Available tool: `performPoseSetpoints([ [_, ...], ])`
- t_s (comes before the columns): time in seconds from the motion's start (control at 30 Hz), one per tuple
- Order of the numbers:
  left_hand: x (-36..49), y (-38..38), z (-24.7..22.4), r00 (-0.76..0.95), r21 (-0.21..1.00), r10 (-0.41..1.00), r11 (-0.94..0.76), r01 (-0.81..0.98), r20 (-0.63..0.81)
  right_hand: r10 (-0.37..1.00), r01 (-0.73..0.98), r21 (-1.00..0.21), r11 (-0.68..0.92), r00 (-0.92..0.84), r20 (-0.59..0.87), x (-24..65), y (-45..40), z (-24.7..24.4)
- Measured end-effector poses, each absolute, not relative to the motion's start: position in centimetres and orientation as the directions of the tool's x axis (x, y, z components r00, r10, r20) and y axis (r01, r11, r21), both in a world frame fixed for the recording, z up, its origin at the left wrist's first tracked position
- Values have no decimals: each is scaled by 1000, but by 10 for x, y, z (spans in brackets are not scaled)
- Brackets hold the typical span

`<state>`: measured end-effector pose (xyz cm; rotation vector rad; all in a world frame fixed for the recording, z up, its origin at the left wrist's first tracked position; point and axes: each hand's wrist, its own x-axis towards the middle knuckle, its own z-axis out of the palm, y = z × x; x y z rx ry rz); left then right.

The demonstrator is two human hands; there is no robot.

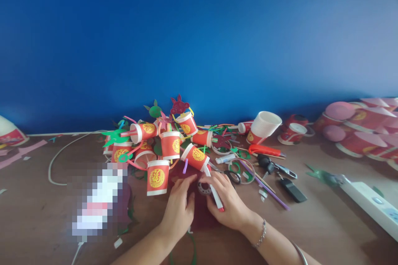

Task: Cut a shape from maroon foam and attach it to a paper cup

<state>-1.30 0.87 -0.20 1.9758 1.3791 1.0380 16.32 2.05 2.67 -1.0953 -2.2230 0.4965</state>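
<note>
My right hand [228,202] grips a white marker with a red end [215,193], slanted between thumb and fingers. Beside it, my left hand [180,199] rests on a dark red sheet [203,215], thumb and fingers apart and holding nothing. A grey ring-shaped roll [204,188] lies between the two hands, partly covered by the right fingers. Just beyond them are red paper cups with gold prints: an upside-down one [157,179] near the left hand and a tilted one [195,156] ahead. Behind these, more cups carry coloured strips and a dark red animal-shaped cutout [179,105].
Right of my hands lie scissors [234,177], a clear tape roll [245,172], a red cutter [264,150], keys [266,164] and a power strip [370,203]. A cup stack [264,126] leans behind. A blurred-out device [99,198] with a cable lies left. The blue wall [199,41] closes the back.
</note>
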Motion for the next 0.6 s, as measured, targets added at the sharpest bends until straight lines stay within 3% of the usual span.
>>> performPoseSetpoints([
  [0.17, -12, 8, 0, 186, 761, 945, -328, 560, 270, 772, 528, -564, 635, -462, 437, 167, 18, 25],
  [0.33, -11, 7, 8, 202, 777, 959, -278, 565, 196, 788, 496, -624, 604, -251, 562, 170, 15, 21],
  [0.6, -12, 7, 11, 251, 761, 949, -306, 572, 193, 850, 444, -741, 504, -106, 515, 170, 22, 14],
])
